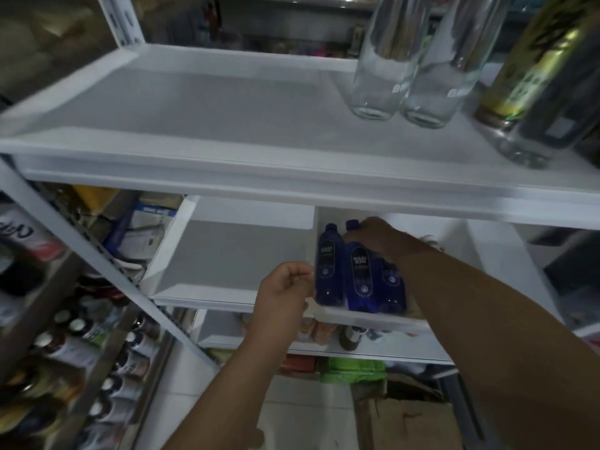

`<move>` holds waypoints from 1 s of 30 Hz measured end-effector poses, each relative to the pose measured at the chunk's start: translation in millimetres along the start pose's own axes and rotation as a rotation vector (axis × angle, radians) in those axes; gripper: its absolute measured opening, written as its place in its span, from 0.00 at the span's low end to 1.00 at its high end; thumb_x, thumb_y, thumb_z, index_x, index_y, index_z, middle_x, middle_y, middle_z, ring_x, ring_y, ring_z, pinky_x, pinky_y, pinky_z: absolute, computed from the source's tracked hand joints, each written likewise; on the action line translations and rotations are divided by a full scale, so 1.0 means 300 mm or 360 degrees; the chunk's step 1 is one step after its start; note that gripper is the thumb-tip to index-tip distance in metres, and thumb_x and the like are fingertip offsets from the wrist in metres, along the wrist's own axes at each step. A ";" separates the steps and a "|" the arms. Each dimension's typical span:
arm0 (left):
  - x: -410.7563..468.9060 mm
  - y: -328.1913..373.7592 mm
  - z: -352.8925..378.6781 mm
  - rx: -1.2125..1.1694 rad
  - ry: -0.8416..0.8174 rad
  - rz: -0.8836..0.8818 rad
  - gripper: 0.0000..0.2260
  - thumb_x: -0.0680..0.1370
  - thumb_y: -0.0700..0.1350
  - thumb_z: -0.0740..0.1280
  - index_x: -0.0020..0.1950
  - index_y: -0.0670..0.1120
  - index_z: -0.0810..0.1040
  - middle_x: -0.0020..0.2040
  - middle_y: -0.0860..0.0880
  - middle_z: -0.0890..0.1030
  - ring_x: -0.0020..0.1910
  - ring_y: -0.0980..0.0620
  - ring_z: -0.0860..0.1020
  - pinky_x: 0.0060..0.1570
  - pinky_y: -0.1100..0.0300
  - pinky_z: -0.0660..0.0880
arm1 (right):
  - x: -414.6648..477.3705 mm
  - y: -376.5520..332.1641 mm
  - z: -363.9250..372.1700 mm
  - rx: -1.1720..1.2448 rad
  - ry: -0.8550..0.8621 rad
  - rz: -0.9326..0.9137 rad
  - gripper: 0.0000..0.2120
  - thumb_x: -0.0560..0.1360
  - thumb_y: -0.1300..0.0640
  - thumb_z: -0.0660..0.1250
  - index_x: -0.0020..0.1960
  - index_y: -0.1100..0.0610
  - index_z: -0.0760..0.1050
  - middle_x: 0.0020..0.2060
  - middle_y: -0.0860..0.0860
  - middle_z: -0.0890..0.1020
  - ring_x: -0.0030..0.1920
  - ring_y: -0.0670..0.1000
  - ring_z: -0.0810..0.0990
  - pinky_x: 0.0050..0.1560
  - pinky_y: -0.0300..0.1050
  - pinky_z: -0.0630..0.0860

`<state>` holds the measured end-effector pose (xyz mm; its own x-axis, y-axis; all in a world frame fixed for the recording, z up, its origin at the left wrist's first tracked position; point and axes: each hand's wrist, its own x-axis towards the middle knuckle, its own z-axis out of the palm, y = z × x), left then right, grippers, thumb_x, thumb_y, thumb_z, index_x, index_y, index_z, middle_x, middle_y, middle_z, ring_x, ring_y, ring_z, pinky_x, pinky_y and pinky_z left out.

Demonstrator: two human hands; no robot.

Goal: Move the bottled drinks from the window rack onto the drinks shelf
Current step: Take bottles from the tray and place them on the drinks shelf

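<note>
Right hand (373, 237): grip clamped over the neck of the middle dark blue plastic soda bottle (359, 274), one of three standing together on the white middle shelf (227, 297), hard against its front lip. Left hand (282, 290): fingers curled together, holding nothing, just beside the left blue bottle (326, 264). Third blue bottle (391, 284): partly hidden behind the right forearm. White upper shelf (194, 125): overhangs the bottles closely; two clear glass bottles (386, 60) and a green-labelled glass bottle (532, 69) at its right end. Middle shelf left of the bottles: bare. Lower tier and the rack at left: crowded, blurred goods.
</note>
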<state>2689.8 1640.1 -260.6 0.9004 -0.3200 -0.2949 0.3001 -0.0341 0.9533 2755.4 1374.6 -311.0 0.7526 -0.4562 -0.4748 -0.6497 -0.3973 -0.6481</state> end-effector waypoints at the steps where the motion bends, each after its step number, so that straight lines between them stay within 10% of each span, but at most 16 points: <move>1: 0.002 0.006 0.005 0.0010 -0.0007 0.0010 0.12 0.77 0.36 0.64 0.41 0.52 0.80 0.32 0.57 0.82 0.32 0.60 0.78 0.30 0.67 0.74 | -0.029 0.007 0.002 0.0094 0.0049 -0.0099 0.20 0.71 0.54 0.77 0.56 0.64 0.77 0.51 0.61 0.82 0.43 0.56 0.81 0.39 0.42 0.76; 6: -0.025 0.011 0.006 0.0095 -0.0046 0.0024 0.11 0.77 0.37 0.65 0.43 0.53 0.80 0.33 0.60 0.82 0.31 0.65 0.78 0.34 0.68 0.74 | -0.236 0.000 0.013 0.0032 0.0300 -0.0534 0.18 0.72 0.56 0.74 0.59 0.54 0.73 0.54 0.53 0.79 0.52 0.53 0.79 0.55 0.48 0.77; 10: -0.076 0.023 -0.018 0.0201 -0.0137 0.0116 0.12 0.76 0.38 0.69 0.48 0.56 0.76 0.46 0.57 0.81 0.39 0.66 0.79 0.37 0.72 0.73 | -0.464 -0.037 0.024 -0.0128 0.0404 -0.1065 0.09 0.71 0.66 0.73 0.49 0.61 0.75 0.44 0.50 0.76 0.47 0.54 0.77 0.47 0.43 0.73; 18: -0.244 0.057 -0.252 0.0523 -0.0238 0.0350 0.34 0.67 0.51 0.78 0.69 0.61 0.66 0.62 0.62 0.71 0.59 0.63 0.71 0.55 0.62 0.73 | -0.826 -0.330 0.150 -0.0255 0.0068 -0.1306 0.22 0.72 0.59 0.75 0.63 0.55 0.72 0.58 0.51 0.76 0.57 0.52 0.76 0.57 0.48 0.75; 21: -0.334 0.115 -0.397 0.0425 -0.0103 0.0467 0.30 0.63 0.54 0.77 0.59 0.70 0.67 0.56 0.67 0.76 0.53 0.69 0.76 0.49 0.67 0.73 | -0.950 -0.509 0.235 -0.0031 -0.0101 -0.1442 0.21 0.72 0.58 0.77 0.62 0.54 0.74 0.54 0.48 0.80 0.53 0.44 0.80 0.53 0.40 0.78; 30: -0.741 0.367 -0.980 0.0080 0.0701 0.0923 0.24 0.63 0.39 0.78 0.57 0.48 0.77 0.47 0.53 0.86 0.43 0.57 0.83 0.42 0.67 0.77 | -1.347 -1.023 0.672 0.0441 -0.0635 -0.2001 0.19 0.64 0.51 0.78 0.54 0.48 0.77 0.44 0.41 0.85 0.44 0.40 0.83 0.46 0.36 0.77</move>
<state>2615.3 1985.8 -109.3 0.9566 0.1103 0.2698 -0.2691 -0.0214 0.9629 2672.3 1841.4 -40.2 0.8278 0.3755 0.4168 0.5056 -0.1775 -0.8443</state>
